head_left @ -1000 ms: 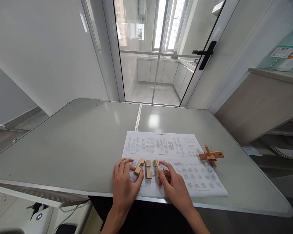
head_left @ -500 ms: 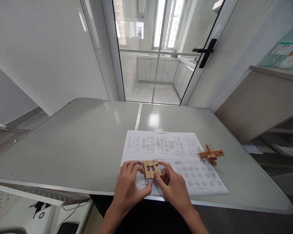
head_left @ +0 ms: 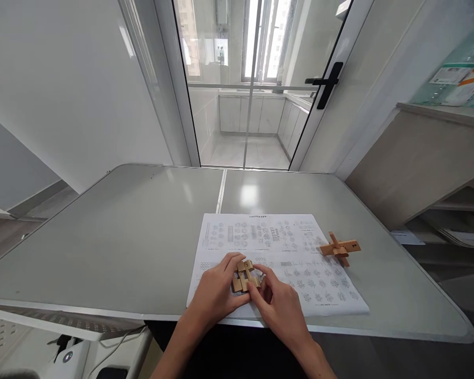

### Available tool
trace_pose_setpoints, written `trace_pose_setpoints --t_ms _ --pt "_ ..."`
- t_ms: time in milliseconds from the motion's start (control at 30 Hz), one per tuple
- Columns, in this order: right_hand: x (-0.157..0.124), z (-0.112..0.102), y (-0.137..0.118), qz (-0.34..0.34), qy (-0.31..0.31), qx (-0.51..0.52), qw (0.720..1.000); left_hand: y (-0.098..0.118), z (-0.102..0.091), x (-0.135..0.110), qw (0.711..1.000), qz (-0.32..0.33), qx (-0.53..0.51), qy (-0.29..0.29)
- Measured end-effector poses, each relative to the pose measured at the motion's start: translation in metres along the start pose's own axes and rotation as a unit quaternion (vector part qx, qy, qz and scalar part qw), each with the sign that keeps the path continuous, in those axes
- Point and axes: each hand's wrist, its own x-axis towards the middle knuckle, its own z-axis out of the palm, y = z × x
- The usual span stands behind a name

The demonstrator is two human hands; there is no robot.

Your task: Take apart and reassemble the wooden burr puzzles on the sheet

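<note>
Several notched wooden puzzle pieces (head_left: 242,284) lie side by side between my hands, over the lower part of a printed sheet (head_left: 229,253). My left hand (head_left: 217,289) curls round their left side, fingers at the far end and thumb at the near end. At the right side, my right hand (head_left: 280,302) pinches the pieces between thumb and index finger, its other fingers folded under. Parts of the pieces are hidden by the fingers. An assembled wooden cross puzzle (head_left: 339,249) marked "2" rests at the sheet's right edge.
The pale table (head_left: 122,237) has a seam and a metal rim. Beyond it stands a glass door with a black handle (head_left: 328,84). On the right are shelves with plastic bottles (head_left: 454,81). At lower left, a white device (head_left: 69,359) sits below table height.
My left hand has moved up and right, closing round the wooden pieces' left side. My right hand keeps its pinch. The view has shifted slightly.
</note>
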Motion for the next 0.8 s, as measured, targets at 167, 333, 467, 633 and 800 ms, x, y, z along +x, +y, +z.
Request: trace_pose_setpoints --t_ms 167,333,467,633,800 --pt "-0.001 -0.001 0.001 -0.002 0.006 0.016 1.000 -0.001 0.001 0.008 1.000 -0.008 -0.013 -0.013" --pt "0.000 -0.002 0.002 0.005 -0.001 0.043 0.999 -0.006 0.001 0.009 0.999 -0.028 -0.021 0.016" --pt "0.000 -0.003 0.004 0.006 -0.001 0.066 0.998 -0.019 -0.007 0.017 0.998 -0.049 0.013 0.046" --pt "-0.001 -0.003 0.005 0.004 -0.015 0.071 0.997 -0.045 -0.028 0.041 0.985 -0.118 0.084 0.095" --pt "-0.001 -0.002 0.006 0.005 -0.019 0.075 0.997 -0.074 -0.040 0.063 0.968 -0.180 0.126 0.119"
